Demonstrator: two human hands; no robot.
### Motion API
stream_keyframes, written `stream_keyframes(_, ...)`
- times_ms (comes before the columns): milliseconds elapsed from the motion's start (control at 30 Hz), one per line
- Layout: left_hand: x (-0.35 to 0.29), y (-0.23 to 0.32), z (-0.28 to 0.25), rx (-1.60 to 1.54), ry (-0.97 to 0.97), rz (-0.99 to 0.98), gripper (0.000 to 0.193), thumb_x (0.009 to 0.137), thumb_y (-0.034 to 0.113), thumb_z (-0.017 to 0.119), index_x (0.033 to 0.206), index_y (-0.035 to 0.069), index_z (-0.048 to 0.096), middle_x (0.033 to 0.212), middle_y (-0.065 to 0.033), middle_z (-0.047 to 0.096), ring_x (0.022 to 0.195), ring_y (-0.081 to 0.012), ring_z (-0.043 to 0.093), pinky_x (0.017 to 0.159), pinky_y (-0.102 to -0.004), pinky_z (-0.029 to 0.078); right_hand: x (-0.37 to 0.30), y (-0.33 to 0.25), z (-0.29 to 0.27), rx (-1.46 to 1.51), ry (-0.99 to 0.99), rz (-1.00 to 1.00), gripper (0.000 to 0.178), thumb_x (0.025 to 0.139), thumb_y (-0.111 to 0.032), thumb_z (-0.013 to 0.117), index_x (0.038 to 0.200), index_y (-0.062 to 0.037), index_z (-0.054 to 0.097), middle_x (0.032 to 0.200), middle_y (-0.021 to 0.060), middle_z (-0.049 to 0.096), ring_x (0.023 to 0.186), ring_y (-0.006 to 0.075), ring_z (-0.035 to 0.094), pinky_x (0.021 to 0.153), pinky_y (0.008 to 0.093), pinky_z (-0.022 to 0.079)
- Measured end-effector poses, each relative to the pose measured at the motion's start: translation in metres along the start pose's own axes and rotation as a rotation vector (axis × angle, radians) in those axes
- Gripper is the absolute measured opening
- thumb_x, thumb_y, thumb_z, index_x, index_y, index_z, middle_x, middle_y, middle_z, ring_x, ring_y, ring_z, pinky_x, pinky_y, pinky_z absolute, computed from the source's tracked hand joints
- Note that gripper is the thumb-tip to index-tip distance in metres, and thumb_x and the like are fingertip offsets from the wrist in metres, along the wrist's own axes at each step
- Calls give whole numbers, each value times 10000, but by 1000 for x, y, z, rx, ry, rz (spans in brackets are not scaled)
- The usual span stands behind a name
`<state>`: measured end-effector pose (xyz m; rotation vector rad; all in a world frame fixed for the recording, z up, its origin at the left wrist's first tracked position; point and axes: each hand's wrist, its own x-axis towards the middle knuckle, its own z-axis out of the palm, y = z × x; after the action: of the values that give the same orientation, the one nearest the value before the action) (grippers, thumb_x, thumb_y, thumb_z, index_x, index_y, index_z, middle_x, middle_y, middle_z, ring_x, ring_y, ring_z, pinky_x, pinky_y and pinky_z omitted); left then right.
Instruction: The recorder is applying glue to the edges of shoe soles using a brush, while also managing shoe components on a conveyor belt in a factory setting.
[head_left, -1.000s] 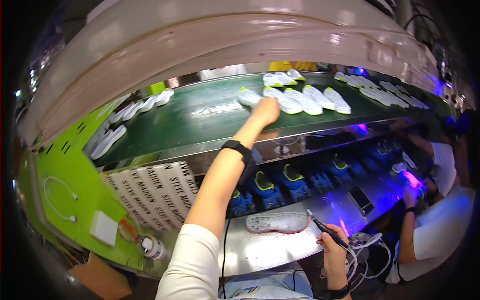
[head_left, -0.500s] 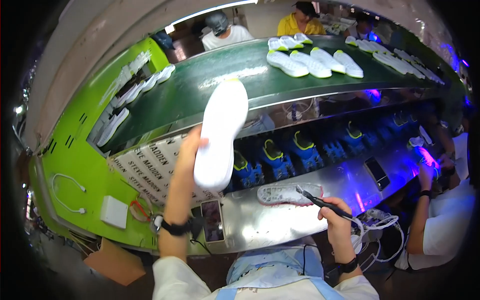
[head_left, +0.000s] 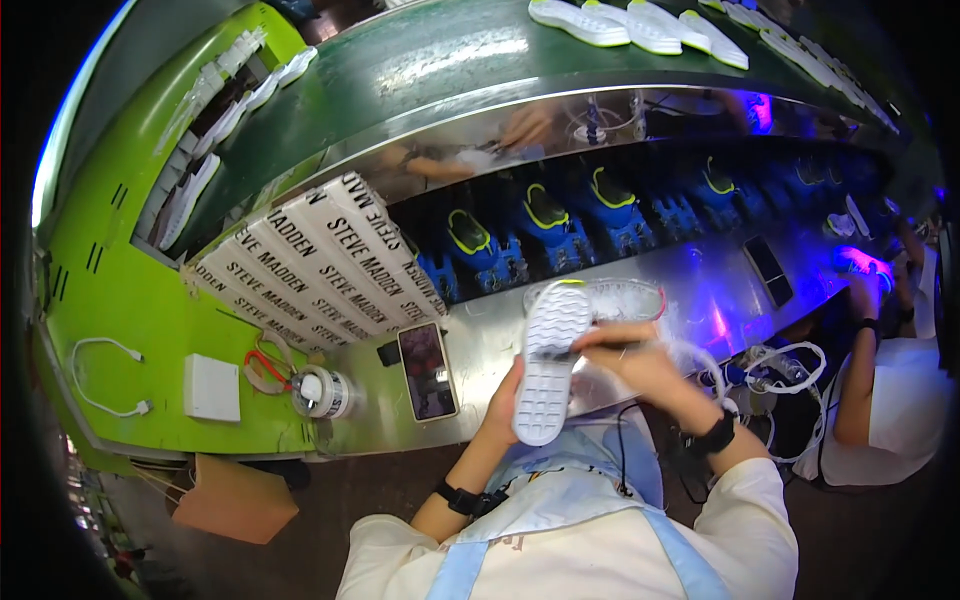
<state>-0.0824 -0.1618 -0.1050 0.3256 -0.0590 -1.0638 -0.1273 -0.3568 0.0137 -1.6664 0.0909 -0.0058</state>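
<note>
A white shoe sole (head_left: 545, 398) stands tilted before me, its wavy and blocky tread facing me. My left hand (head_left: 504, 400) is closed on its lower left edge. My right hand (head_left: 640, 362) is at the sole's right edge, fingers closed round a black pen-shaped tool (head_left: 612, 349) with a cord. The hand blurs the tool, so I cannot tell whether its tip touches the sole. Behind the sole, a clear, red-edged sole-shaped piece (head_left: 640, 292) lies on the metal bench (head_left: 480, 372).
A phone (head_left: 427, 372), a white roll (head_left: 325, 393) and a printed carton (head_left: 310, 268) are at my left. Blue holders (head_left: 548, 222) line the bench's back. Soles (head_left: 655, 28) lie on the green belt (head_left: 440, 70). A co-worker's hand (head_left: 862, 290) works under violet light at right.
My left hand has brought the sole down and nearer, turning its tread side toward me. My right hand has moved up and left with the tool, to the sole's edge. The view has tipped downward.
</note>
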Motion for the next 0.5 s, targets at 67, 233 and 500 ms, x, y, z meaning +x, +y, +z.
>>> stream_keyframes(67, -2, -5, 0, -1, 101, -26, 653, 941, 552, 253, 1366, 70, 370, 1170, -224, 560, 915, -338, 635, 792, -435, 535, 16, 0, -10, -173, 231, -165, 135, 766, -53, 655, 890, -20, 695, 850, 124, 681, 792, 179, 643, 735, 273, 490)
stream_keyframes(233, -3, -1, -3, -38, -1, 91, 604, 964, 491, 264, 1360, 47, 367, 1227, -231, 524, 1031, -322, 590, 855, -414, 510, 5, 10, 24, -545, 397, -773, 193, 717, 22, 659, 897, -47, 670, 969, 148, 654, 759, 295, 592, 671, 337, 444)
stream_keyframes(500, 6, 18, 12, -147, 247, 291, 562, 948, 456, 358, 1312, 32, 416, 1216, -196, 533, 1085, -312, 552, 903, -424, 480, -21, -5, 56, -407, 206, -556, 251, 734, -33, 675, 984, -40, 662, 870, 112, 649, 728, 235, 610, 702, 325, 465)
